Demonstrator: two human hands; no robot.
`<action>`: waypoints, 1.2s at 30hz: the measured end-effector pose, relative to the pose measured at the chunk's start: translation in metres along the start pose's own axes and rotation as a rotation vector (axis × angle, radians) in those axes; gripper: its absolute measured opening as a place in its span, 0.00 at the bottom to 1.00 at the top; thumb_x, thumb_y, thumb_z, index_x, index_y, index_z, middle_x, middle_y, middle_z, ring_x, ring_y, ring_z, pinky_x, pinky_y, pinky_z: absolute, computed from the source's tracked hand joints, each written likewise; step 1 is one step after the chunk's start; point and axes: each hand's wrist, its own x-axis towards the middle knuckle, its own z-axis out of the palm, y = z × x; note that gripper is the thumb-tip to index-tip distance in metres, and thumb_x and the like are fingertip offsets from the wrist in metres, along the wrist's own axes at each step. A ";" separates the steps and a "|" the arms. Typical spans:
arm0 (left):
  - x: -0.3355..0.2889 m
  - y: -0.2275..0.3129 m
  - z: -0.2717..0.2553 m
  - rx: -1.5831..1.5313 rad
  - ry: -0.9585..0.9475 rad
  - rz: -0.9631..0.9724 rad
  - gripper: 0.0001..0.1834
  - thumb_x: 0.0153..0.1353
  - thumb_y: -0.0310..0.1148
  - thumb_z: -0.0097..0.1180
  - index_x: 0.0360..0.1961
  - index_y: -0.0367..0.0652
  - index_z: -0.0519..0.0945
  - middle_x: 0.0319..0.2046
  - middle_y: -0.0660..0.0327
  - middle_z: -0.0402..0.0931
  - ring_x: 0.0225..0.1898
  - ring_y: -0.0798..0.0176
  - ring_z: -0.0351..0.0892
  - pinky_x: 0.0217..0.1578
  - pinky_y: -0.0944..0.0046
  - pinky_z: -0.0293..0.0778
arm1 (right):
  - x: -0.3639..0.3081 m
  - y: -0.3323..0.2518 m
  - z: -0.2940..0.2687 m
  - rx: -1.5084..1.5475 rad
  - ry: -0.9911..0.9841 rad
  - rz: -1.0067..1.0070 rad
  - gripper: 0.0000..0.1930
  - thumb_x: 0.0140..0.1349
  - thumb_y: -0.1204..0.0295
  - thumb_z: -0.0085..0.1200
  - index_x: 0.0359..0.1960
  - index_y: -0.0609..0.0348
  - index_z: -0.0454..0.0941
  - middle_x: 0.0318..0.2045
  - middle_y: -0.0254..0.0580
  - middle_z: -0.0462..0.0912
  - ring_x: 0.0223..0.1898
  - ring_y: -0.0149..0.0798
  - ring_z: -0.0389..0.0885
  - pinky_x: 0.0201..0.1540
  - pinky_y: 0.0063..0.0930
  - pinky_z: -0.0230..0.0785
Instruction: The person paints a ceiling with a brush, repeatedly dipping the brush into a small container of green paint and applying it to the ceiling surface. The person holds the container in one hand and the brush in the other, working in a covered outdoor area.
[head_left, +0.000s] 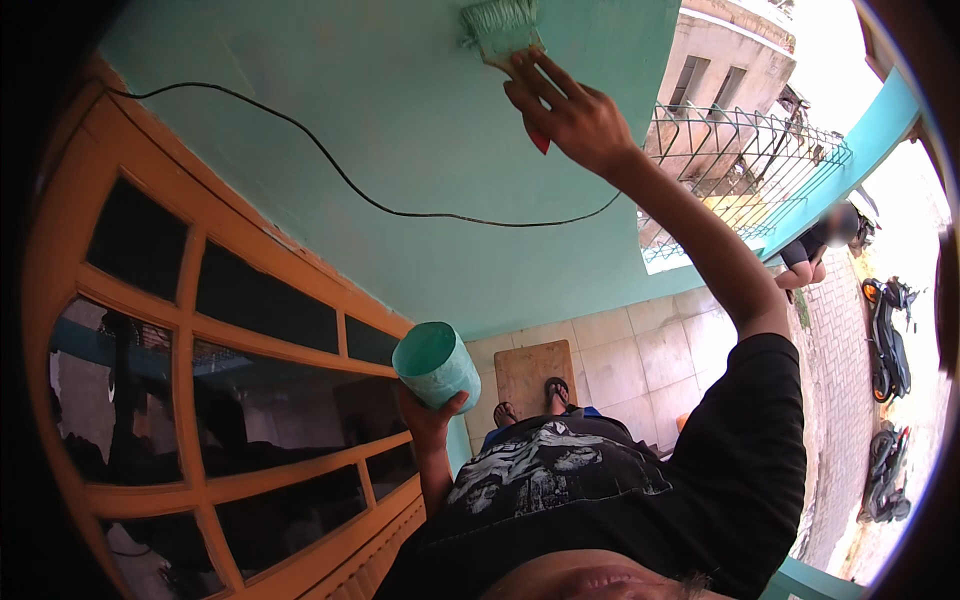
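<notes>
My right hand (580,122) is raised high against the green wall (420,140), closed around a wide paintbrush (505,32). The brush's paint-coated bristles touch the wall near the upper edge of the view, and a red tip of its handle shows below my palm. Lower down, my left hand (430,418) grips a paint container (445,375) from beneath and the side. This container is a tall round pot smeared with green paint, its open mouth facing up. How much paint lies inside I cannot tell.
A black cable (340,172) sags across the wall. Orange-framed windows (190,330) stand close on my left. My feet are on a wooden board or stool top (520,372) above floor tiles (640,350). Right are a metal grille (730,150), a seated person (805,260) and parked motorbikes (888,340).
</notes>
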 end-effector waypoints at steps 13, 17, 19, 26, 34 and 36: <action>-0.005 0.014 0.007 -0.009 -0.025 -0.051 0.51 0.41 0.40 0.81 0.65 0.38 0.67 0.56 0.54 0.75 0.56 0.57 0.77 0.58 0.54 0.73 | -0.009 -0.009 -0.012 0.673 -0.621 0.167 0.12 0.67 0.65 0.61 0.51 0.43 0.86 0.40 0.37 0.90 0.33 0.42 0.88 0.41 0.33 0.80; 0.000 0.021 0.013 -0.045 -0.057 -0.050 0.52 0.41 0.40 0.81 0.66 0.38 0.66 0.56 0.54 0.75 0.57 0.57 0.77 0.59 0.54 0.72 | 0.038 0.025 -0.017 0.568 -0.531 0.163 0.09 0.67 0.64 0.62 0.46 0.46 0.88 0.32 0.35 0.90 0.25 0.41 0.85 0.39 0.33 0.78; -0.004 0.020 0.012 -0.049 -0.038 -0.052 0.52 0.41 0.40 0.81 0.66 0.38 0.66 0.57 0.54 0.75 0.57 0.56 0.76 0.59 0.53 0.72 | 0.066 0.027 -0.037 0.466 -0.592 0.142 0.13 0.65 0.67 0.63 0.51 0.42 0.85 0.44 0.34 0.89 0.40 0.40 0.88 0.41 0.30 0.81; -0.013 0.012 0.008 -0.022 0.015 -0.077 0.53 0.40 0.41 0.82 0.66 0.38 0.65 0.57 0.54 0.74 0.57 0.56 0.76 0.59 0.53 0.72 | 0.060 0.023 -0.069 0.172 -0.025 -0.024 0.12 0.66 0.71 0.59 0.50 0.52 0.83 0.47 0.39 0.88 0.45 0.38 0.89 0.41 0.30 0.87; -0.008 0.009 0.009 -0.006 0.025 -0.042 0.52 0.40 0.40 0.82 0.66 0.38 0.66 0.56 0.54 0.74 0.57 0.56 0.76 0.59 0.53 0.72 | -0.079 -0.064 0.012 0.196 -0.265 0.037 0.16 0.60 0.74 0.62 0.49 0.45 0.77 0.67 0.33 0.73 0.68 0.38 0.71 0.44 0.28 0.86; -0.007 0.009 0.010 -0.027 0.034 -0.041 0.53 0.39 0.40 0.82 0.65 0.38 0.66 0.56 0.54 0.74 0.57 0.56 0.76 0.58 0.53 0.72 | -0.092 -0.075 0.004 0.245 -0.360 0.001 0.11 0.61 0.72 0.60 0.45 0.48 0.77 0.63 0.37 0.76 0.66 0.39 0.73 0.42 0.26 0.86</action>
